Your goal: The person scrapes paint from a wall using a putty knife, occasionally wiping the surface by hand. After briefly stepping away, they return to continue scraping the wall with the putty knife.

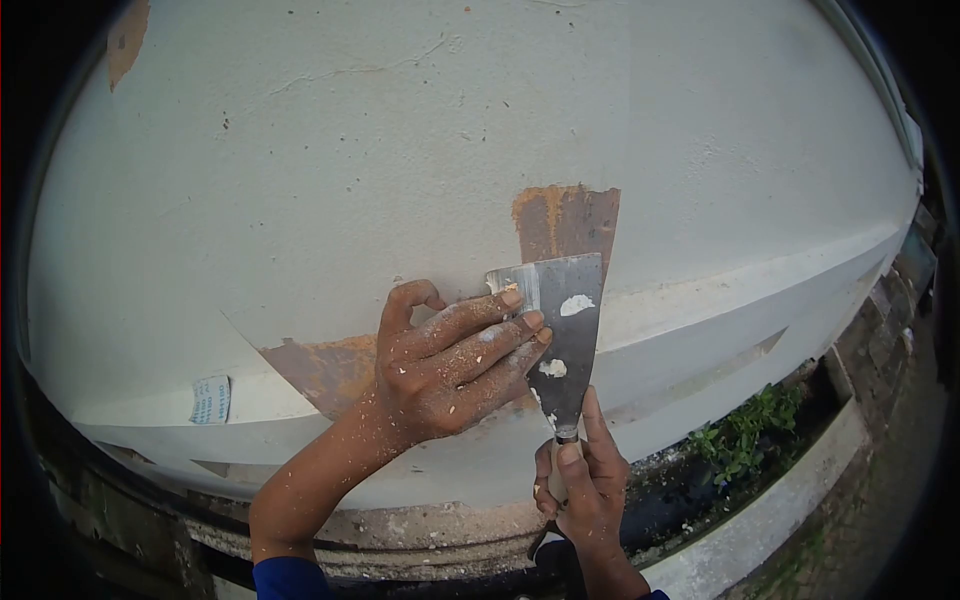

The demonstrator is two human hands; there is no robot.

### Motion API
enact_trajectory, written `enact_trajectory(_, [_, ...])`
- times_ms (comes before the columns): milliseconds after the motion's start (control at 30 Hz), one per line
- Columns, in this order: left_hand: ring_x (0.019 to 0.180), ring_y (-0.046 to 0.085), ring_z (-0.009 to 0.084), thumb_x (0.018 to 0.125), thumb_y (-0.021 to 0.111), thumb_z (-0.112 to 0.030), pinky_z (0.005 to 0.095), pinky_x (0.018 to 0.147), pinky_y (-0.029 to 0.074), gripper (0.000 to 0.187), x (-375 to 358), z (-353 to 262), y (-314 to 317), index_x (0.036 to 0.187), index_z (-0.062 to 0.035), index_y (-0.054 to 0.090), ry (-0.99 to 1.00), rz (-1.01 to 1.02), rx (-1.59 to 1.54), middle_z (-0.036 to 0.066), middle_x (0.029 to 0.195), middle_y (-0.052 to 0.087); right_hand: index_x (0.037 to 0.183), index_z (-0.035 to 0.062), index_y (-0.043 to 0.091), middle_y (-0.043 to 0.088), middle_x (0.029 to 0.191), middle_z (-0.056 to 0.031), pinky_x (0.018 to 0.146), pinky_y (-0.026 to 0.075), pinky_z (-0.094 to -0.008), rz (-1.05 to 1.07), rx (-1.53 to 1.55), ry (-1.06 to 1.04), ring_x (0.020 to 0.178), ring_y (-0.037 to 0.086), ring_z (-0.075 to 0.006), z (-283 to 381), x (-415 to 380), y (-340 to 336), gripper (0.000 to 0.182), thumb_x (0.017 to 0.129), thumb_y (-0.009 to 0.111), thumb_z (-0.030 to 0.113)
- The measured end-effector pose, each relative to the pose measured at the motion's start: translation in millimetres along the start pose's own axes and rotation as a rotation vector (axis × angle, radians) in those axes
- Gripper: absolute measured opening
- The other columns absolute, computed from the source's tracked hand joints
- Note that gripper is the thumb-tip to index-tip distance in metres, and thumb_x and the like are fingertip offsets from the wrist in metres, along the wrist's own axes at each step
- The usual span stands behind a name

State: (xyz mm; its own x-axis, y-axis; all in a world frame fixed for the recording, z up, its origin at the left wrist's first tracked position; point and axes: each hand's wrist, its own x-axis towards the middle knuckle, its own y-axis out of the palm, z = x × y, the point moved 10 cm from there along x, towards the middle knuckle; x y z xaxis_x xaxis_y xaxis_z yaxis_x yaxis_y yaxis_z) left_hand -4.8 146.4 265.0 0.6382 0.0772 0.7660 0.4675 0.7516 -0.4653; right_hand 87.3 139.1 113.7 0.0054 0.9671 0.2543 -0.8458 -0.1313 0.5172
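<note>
A putty knife (572, 330) with a wide grey metal blade lies against the pale wall (350, 200), its blade pointing up. My right hand (590, 475) is closed around its light handle. White dabs stick to the blade. My left hand (450, 365), dusted with pale flecks, rests its fingertips on the blade's left part; the fingers are stretched out and the index finger or thumb at the left is curled. Just above the blade is a bare brown patch (580, 220) with orange edges. Another brown patch (325, 370) shows left of my left wrist.
A small printed paper piece (211, 400) is on the wall's lower left. Below the wall runs a ledge (440, 525). Green plants (745, 435) grow in a dark channel at the lower right, beside a concrete kerb (765, 505). A further brown patch (126, 42) is at the upper left.
</note>
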Motion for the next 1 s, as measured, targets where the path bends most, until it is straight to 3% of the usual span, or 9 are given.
enact_trajectory(133, [0.096, 0.064, 0.0088, 0.066, 0.073, -0.049, 0.0376, 0.077, 0.034, 0.030, -20.5, -10.7, 16.8, 0.085, -0.0258, 0.072, 0.028, 0.074, -0.082, -0.011, 0.097, 0.071, 0.148, 0.0015, 0.019, 0.055, 0.078, -0.0072, 0.043, 0.038, -0.0204, -0.057, 0.020, 0.074, 0.054, 0.045, -0.0053, -12.2, -16.4, -9.6, 0.058, 0.098, 0.047, 0.013])
enact_trajectory(533, [0.096, 0.065, 0.0090, 0.058, 0.078, -0.045, 0.0391, 0.080, 0.034, 0.032, 4.4, 3.3, 1.7, 0.085, -0.0280, 0.072, -0.043, -0.041, -0.016, -0.012, 0.095, 0.071, 0.147, 0.0003, 0.020, 0.055, 0.077, -0.0070, 0.042, 0.039, -0.0202, -0.039, -0.029, -0.051, 0.050, 0.043, -0.0041, 11.2, 6.9, 2.4, 0.056, 0.098, 0.046, 0.012])
enact_trajectory(633, [0.103, 0.062, 0.0085, 0.070, 0.075, -0.039, 0.0393, 0.081, 0.037, 0.021, -8.9, -3.8, 9.8, 0.086, -0.0264, 0.070, -0.049, 0.014, -0.137, -0.011, 0.099, 0.071, 0.147, 0.0001, 0.021, 0.056, 0.077, -0.0071, 0.042, 0.038, -0.0205, -0.044, 0.005, -0.007, 0.050, 0.044, -0.0040, 0.6, -10.0, -4.2, 0.056, 0.098, 0.046, 0.012])
enact_trajectory(733, [0.102, 0.062, 0.0086, 0.069, 0.075, -0.040, 0.0395, 0.083, 0.036, 0.022, -8.0, -3.2, 12.4, 0.087, -0.0268, 0.070, -0.029, 0.013, -0.106, -0.011, 0.098, 0.071, 0.147, -0.0001, 0.021, 0.056, 0.077, -0.0075, 0.042, 0.038, -0.0210, -0.044, -0.037, -0.023, 0.050, 0.043, -0.0040, 2.4, -4.2, -9.2, 0.056, 0.098, 0.047, 0.012])
enact_trajectory(833, [0.097, 0.064, 0.0081, 0.058, 0.079, -0.047, 0.0399, 0.083, 0.033, 0.035, -2.4, -2.4, 8.6, 0.087, -0.0299, 0.072, -0.056, -0.004, -0.044, -0.013, 0.097, 0.070, 0.147, -0.0010, 0.020, 0.056, 0.077, -0.0079, 0.042, 0.038, -0.0211, -0.054, -0.032, -0.016, 0.050, 0.044, -0.0044, 5.9, -0.7, -7.8, 0.057, 0.098, 0.047, 0.013])
enact_trajectory(1000, [0.096, 0.064, 0.0086, 0.060, 0.077, -0.048, 0.0403, 0.082, 0.034, 0.034, -3.6, -5.4, 11.7, 0.088, -0.0297, 0.072, -0.042, 0.007, -0.054, -0.013, 0.097, 0.070, 0.147, -0.0010, 0.019, 0.057, 0.078, -0.0084, 0.042, 0.037, -0.0211, -0.058, -0.016, -0.015, 0.049, 0.044, -0.0053, 4.3, -3.3, -10.1, 0.057, 0.098, 0.047, 0.012])
